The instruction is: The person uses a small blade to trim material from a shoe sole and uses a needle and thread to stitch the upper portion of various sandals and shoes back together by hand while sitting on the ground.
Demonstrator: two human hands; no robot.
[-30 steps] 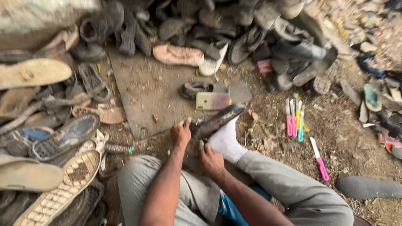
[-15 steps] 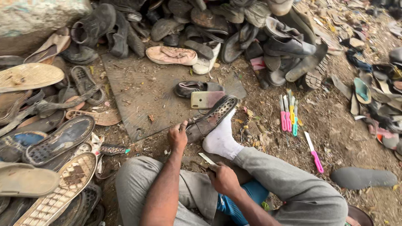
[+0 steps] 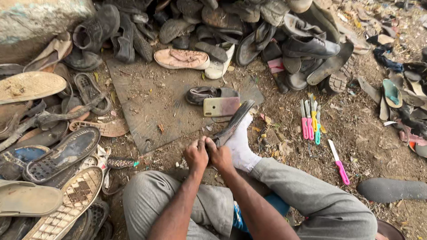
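Observation:
I sit on the ground with my white-socked foot [image 3: 240,149] pressing down a long dark shoe sole [image 3: 234,121]. My left hand [image 3: 195,155] grips the sole's near end. My right hand [image 3: 220,156] is closed right beside it, touching the same end. Whatever it holds is hidden inside the fist. A phone in a pinkish case [image 3: 221,106] lies just beyond the sole's far tip, next to a dark shoe [image 3: 199,94].
A dark flat board [image 3: 142,100] lies on the dirt ahead. Heaps of old shoes and soles ring it at the back and left. Several coloured-handled knives [image 3: 310,122] and one pink-handled knife [image 3: 339,161] lie to the right. A black sole [image 3: 391,189] rests beside my right knee.
My right hand, which had drawn back toward my lap holding a small blade, has come forward to the sole's near end beside my left hand. The view has shifted slightly.

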